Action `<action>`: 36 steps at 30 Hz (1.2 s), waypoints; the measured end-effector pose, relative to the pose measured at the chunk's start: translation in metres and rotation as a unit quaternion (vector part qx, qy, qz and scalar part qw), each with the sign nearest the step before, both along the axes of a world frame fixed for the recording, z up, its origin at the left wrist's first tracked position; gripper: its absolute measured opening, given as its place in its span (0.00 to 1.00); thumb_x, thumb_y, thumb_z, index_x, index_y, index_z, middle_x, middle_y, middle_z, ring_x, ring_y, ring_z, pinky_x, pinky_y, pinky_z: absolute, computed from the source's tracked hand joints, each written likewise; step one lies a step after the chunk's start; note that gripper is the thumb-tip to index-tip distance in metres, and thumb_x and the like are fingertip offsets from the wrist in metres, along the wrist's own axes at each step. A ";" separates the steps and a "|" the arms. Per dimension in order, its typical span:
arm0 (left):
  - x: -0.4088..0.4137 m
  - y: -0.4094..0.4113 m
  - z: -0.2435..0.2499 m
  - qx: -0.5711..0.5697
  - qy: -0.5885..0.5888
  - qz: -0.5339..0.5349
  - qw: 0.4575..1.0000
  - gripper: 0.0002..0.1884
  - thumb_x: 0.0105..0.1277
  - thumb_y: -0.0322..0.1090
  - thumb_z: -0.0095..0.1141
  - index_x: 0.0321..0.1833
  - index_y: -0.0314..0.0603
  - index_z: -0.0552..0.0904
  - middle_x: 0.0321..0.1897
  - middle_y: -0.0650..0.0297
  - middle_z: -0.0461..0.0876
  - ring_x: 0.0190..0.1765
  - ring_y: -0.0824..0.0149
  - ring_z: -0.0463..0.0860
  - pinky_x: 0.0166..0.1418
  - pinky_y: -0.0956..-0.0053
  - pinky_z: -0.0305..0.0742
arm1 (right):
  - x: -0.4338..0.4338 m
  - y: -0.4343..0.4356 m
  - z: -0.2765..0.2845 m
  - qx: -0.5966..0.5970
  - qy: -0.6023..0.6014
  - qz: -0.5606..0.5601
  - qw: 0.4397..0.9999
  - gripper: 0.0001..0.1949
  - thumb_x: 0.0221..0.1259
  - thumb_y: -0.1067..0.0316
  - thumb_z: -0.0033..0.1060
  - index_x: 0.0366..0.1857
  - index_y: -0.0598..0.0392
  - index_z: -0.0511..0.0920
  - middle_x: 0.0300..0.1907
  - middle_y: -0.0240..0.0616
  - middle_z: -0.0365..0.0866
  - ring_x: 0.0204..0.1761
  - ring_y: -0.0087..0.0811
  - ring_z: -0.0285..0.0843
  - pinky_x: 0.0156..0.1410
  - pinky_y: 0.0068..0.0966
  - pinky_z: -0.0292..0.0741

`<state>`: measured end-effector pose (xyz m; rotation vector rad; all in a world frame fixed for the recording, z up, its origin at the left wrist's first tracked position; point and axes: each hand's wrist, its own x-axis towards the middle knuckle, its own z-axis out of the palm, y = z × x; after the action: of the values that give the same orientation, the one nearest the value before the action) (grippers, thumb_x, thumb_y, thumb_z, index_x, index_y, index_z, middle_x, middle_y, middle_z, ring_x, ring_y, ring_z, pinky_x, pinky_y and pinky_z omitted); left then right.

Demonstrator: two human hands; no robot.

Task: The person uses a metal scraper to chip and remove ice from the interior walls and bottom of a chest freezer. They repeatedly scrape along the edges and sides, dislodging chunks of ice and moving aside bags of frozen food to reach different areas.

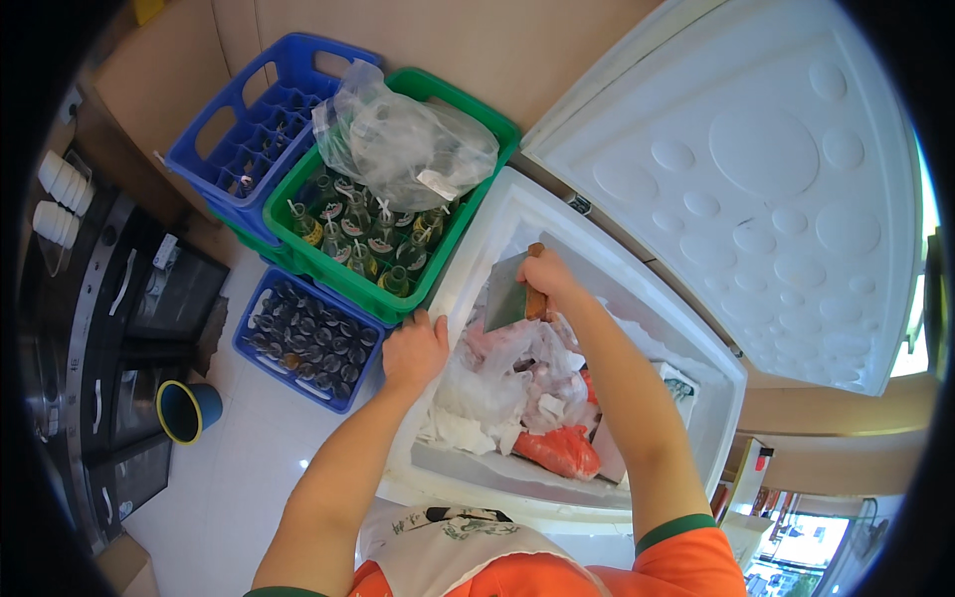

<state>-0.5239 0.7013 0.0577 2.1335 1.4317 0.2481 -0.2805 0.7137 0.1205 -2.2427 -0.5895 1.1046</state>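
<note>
An open chest freezer point(727, 403) stands before me, with thick frost on its inner walls. My right hand point(550, 277) grips the wooden handle of a wide flat metal blade point(506, 292) inside it, near the far left wall. My left hand point(416, 351) rests on the freezer's left rim, close to the green crate's corner, its fingers bent over the edge. Below the blade lie clear plastic bags point(492, 373) of frozen food, whose contents I cannot tell. A red plastic bag point(561, 452) lies nearer to me, beside a white box point(675, 388) partly behind my right forearm.
The freezer lid point(761, 224) stands raised at the right. Left of the freezer are a green crate point(351, 298) of glass bottles under a plastic bag point(403, 142), a blue crate point(216, 127), a blue basket point(310, 395) of dark round-topped items and a bin point(205, 410). Black cabinets point(123, 418) line the far left.
</note>
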 end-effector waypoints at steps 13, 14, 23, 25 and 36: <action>-0.001 0.001 -0.006 -0.028 -0.036 0.041 0.998 0.19 0.72 0.43 0.39 0.35 0.37 0.79 0.31 0.43 0.84 0.33 0.37 0.83 0.40 0.45 0.79 | 0.004 0.014 0.024 -0.027 -0.009 0.065 0.997 0.11 0.47 0.76 0.58 0.36 0.69 0.76 0.33 0.47 0.76 0.32 0.41 0.78 0.31 0.41 0.77; -0.001 0.002 -0.007 -0.026 -0.031 0.043 0.998 0.19 0.72 0.43 0.39 0.35 0.37 0.79 0.31 0.43 0.84 0.33 0.38 0.83 0.40 0.45 0.79 | 0.006 0.014 0.018 -0.021 -0.001 0.066 0.998 0.12 0.47 0.76 0.59 0.36 0.70 0.76 0.33 0.48 0.77 0.33 0.42 0.79 0.32 0.42 0.78; 0.010 -0.001 -0.003 -0.008 -0.016 0.020 1.000 0.19 0.73 0.43 0.40 0.33 0.37 0.78 0.30 0.42 0.83 0.33 0.37 0.83 0.39 0.45 0.79 | -0.026 -0.069 -0.114 -0.096 -0.283 0.297 0.907 0.19 0.47 0.66 0.57 0.44 0.65 0.78 0.43 0.58 0.82 0.52 0.56 0.80 0.58 0.42 0.75; -0.001 0.004 -0.006 -0.010 0.008 0.018 1.000 0.18 0.73 0.43 0.40 0.34 0.37 0.78 0.29 0.43 0.83 0.34 0.38 0.83 0.40 0.45 0.79 | -0.027 -0.065 -0.062 -0.085 -0.291 0.301 0.904 0.19 0.48 0.67 0.55 0.45 0.66 0.75 0.43 0.60 0.81 0.53 0.59 0.78 0.58 0.43 0.74; 0.002 0.001 -0.001 -0.017 0.002 0.018 1.000 0.18 0.73 0.43 0.39 0.36 0.37 0.78 0.31 0.44 0.84 0.34 0.39 0.83 0.41 0.46 0.79 | -0.019 -0.041 -0.002 -0.009 -0.178 0.131 0.975 0.24 0.50 0.67 0.53 0.52 0.69 0.67 0.48 0.68 0.78 0.54 0.63 0.76 0.60 0.46 0.72</action>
<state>-0.5219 0.7025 0.0571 2.0839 1.4667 0.2329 -0.2997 0.6731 0.1189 -2.4487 -1.0523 0.8289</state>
